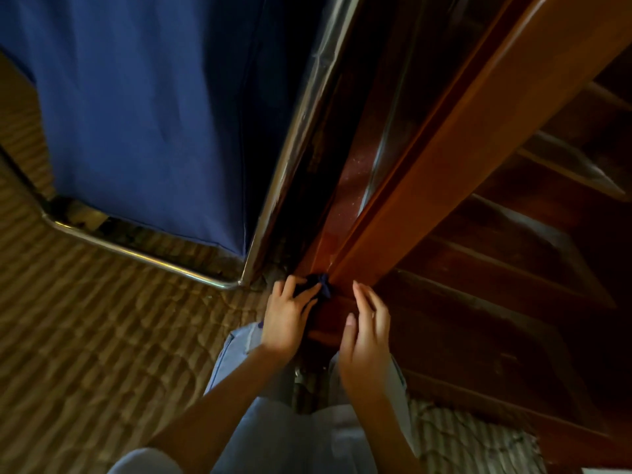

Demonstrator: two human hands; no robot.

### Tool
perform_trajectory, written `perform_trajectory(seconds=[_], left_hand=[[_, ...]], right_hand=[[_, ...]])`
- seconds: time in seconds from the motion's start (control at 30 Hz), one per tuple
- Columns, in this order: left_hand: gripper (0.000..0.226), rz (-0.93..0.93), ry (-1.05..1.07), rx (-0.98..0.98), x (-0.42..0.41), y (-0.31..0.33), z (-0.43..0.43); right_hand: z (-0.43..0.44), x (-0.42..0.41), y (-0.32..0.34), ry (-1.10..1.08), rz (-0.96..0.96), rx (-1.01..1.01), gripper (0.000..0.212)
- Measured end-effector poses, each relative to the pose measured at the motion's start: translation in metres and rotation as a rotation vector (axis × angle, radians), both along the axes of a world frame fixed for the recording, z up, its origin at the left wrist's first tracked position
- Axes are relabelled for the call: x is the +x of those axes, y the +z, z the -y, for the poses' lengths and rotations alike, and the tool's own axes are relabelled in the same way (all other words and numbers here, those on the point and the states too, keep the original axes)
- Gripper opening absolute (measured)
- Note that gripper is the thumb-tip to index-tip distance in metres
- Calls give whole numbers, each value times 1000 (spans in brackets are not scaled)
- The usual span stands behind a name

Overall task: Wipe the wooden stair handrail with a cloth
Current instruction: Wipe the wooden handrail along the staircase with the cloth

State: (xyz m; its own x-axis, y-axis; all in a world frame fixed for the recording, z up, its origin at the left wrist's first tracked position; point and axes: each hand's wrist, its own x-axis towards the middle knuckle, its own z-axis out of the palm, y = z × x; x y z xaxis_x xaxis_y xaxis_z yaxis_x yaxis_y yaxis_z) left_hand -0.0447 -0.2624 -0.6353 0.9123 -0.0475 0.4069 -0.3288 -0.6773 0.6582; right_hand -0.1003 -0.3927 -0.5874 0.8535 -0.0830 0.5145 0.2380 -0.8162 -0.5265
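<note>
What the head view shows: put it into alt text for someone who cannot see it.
A person's left hand holds a dark blue cloth against the low end of a wooden stair handrail, while the right hand hovers open beside it. Blue fabric on a chrome frame stands left; wooden steps lie right.

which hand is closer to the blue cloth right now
Left. The left hand holds the cloth at the lower end of the wooden handrail. The right hand is just to the cloth's right, fingers relaxed, not touching it.
</note>
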Motion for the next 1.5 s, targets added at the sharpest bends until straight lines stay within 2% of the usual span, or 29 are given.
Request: perform_trajectory(seconds=[0.1, 0.23, 0.37, 0.43, 0.5, 0.6, 0.63, 0.7, 0.77, 0.83, 0.9, 1.0, 1.07, 1.1, 1.2, 1.3, 1.37, 1.4, 1.5], left_hand=[[27, -105, 76, -106, 20, 16, 6], [28, -157, 117, -192, 48, 36, 21], [27, -143, 25, -177, 35, 28, 12], [26, -230, -70, -239, 24, 20, -5], [25, -396, -130, -365, 13, 18, -21], [20, -631, -88, -849, -10, 33, -28], [21, -673, -82, -982, -17, 39, -25], [25, -723, -96, -1118, -28, 50, -15], [26, -746, -122, -1213, -33, 59, -6], [32, -757, -194, -1267, -34, 70, -1], [45, -737, -318, -1189, -36, 76, 0], [64, -635, -346, -867, -38, 82, 1], [60, -544, -318, -655, -37, 93, 1], [56, -499, -325, -544, -35, 99, 2], [46, -383, -331, -286, -29, 117, 4], [36, -239, -257, -75, -26, 132, 11], [31, -145, -183, 6, -24, 140, 18], [31, -113, -151, 28, -24, 144, 23], [30, 2, -111, 79, -25, 153, 39]], right_hand=[[7, -3, 0, 7, -16, -76, 43], [15, -6, -2, -35, -57, -40, 44], [13, -13, -6, -72, -139, -50, 44], [4, -12, -9, -79, -172, 60, 39], [-7, -12, -11, -70, -214, 257, 35], [-18, -18, -14, -53, -364, 548, 32], [-19, -20, -15, -43, -417, 609, 31], [-20, -22, -14, -33, -482, 729, 27], [-17, -25, -5, -21, -462, 887, 30], [-9, -28, 5, 42, -390, 977, 41], [3, -31, 13, 124, -358, 991, 42], [25, -32, 21, 142, -382, 889, 26], [38, -31, 27, 96, -370, 784, 11], [44, -30, 32, 62, -350, 716, 11], [63, -22, 43, -99, -247, 415, 23], [87, -14, 61, -274, 18, 199, 30], [100, -8, 71, -286, 184, 302, 31], [101, -4, 75, -253, 202, 448, 30], [98, 15, 84, -33, 66, 1129, 20]])
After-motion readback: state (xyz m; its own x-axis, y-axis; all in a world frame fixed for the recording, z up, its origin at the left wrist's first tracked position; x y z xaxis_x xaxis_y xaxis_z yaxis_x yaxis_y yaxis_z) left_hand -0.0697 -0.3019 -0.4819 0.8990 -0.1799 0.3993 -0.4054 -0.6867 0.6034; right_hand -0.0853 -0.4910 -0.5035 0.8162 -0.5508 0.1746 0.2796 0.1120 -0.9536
